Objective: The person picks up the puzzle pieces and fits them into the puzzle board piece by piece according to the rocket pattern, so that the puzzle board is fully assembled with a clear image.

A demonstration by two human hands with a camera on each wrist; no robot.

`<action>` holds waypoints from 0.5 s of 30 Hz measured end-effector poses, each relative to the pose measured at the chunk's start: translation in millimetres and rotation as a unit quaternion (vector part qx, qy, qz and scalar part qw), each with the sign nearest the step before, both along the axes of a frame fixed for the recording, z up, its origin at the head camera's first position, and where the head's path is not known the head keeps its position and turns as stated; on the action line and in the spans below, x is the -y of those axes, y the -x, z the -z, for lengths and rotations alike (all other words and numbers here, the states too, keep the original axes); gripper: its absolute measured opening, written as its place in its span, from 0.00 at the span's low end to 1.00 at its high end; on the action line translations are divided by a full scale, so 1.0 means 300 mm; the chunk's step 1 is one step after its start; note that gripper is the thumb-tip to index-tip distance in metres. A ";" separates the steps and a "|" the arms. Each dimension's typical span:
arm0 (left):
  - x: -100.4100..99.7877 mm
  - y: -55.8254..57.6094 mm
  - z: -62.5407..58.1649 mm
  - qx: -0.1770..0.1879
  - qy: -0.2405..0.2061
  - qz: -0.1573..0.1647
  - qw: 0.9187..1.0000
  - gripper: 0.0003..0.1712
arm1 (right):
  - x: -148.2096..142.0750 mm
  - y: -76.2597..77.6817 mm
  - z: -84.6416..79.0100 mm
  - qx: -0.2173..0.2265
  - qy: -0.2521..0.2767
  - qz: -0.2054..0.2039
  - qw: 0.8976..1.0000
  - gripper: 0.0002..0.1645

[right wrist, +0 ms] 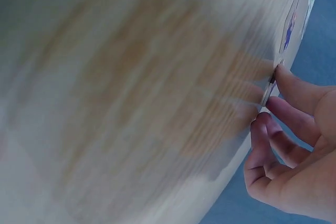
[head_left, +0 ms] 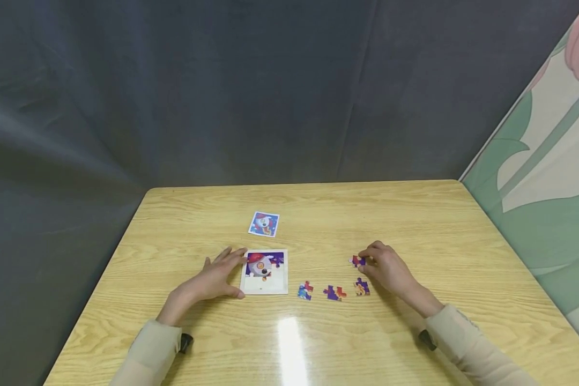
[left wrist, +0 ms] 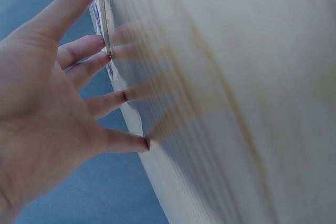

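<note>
A square white puzzle tray lies on the table, its upper part filled with joined pieces showing a grey-white cartoon head with a red top. My left hand rests along the tray's left edge, thumb near the lower corner and fingers spread at the side. In the left wrist view, those fingers are extended with tips on the tabletop. To the right, my right hand pinches a red and purple puzzle piece at table level. A purple and orange piece lies just below that hand.
Between tray and right hand lie a blue and red puzzle piece and a purple and orange cluster. Behind the tray is a small picture card. A dark curtain hangs behind the wooden table; floral fabric borders the right.
</note>
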State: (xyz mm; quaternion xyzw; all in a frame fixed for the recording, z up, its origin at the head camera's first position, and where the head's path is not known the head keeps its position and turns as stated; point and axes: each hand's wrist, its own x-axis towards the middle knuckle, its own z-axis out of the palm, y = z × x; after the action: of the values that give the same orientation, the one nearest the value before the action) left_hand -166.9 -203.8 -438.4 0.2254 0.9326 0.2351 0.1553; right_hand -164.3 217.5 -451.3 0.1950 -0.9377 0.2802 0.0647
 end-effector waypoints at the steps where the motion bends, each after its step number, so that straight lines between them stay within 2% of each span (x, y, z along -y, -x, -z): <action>1: 0.000 0.000 -0.001 0.000 0.000 0.000 1.000 0.46 | 0.000 0.001 -0.002 0.001 0.000 0.000 1.000 0.17; 6: 0.000 0.002 0.000 -0.001 0.001 0.004 1.000 0.46 | 0.005 0.005 -0.005 -0.001 -0.011 -0.001 1.000 0.15; 15: 0.003 0.002 0.003 -0.001 0.003 0.003 1.000 0.47 | 0.002 0.006 0.011 -0.038 -0.038 -0.026 0.998 0.14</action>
State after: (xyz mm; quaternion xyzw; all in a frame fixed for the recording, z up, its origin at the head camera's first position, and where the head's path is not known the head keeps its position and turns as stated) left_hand -167.7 -204.7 -439.2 0.2277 0.9327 0.2322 0.1560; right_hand -166.3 217.0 -454.5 0.2318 -0.9393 0.2380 0.0856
